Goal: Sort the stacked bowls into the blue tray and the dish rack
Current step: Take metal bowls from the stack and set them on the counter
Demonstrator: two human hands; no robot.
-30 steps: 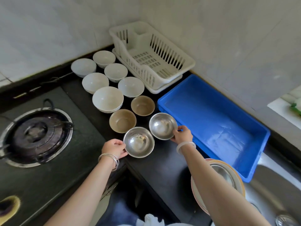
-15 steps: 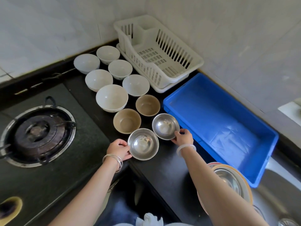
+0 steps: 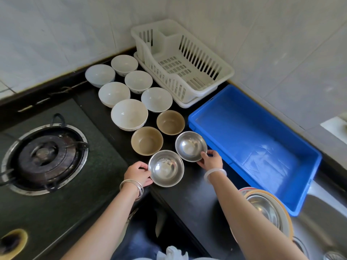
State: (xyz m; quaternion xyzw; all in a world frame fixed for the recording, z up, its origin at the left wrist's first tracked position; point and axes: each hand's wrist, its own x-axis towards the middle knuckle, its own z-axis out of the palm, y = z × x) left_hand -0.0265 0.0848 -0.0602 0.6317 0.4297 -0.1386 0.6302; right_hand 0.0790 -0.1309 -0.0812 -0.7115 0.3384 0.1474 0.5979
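Two steel bowls rest on the black counter. My left hand (image 3: 138, 174) grips the rim of the near steel bowl (image 3: 166, 168). My right hand (image 3: 211, 160) holds the edge of the far steel bowl (image 3: 191, 146). Behind them stand two tan bowls (image 3: 147, 140), (image 3: 170, 122) and several white bowls (image 3: 129, 115) in two rows. The blue tray (image 3: 262, 117) lies to the right with nothing in it. The white dish rack (image 3: 187, 59) sits in the back corner, also with nothing in it.
A gas burner (image 3: 44, 156) is set in the stove top on the left. A stack of larger bowls and plates (image 3: 266, 209) sits at my right elbow beside the steel sink (image 3: 323, 212). Tiled walls close off the back and right.
Both hands keep their hold on the steel bowls. The view has tilted slightly, so everything sits a little lower and more to the right in the frame.
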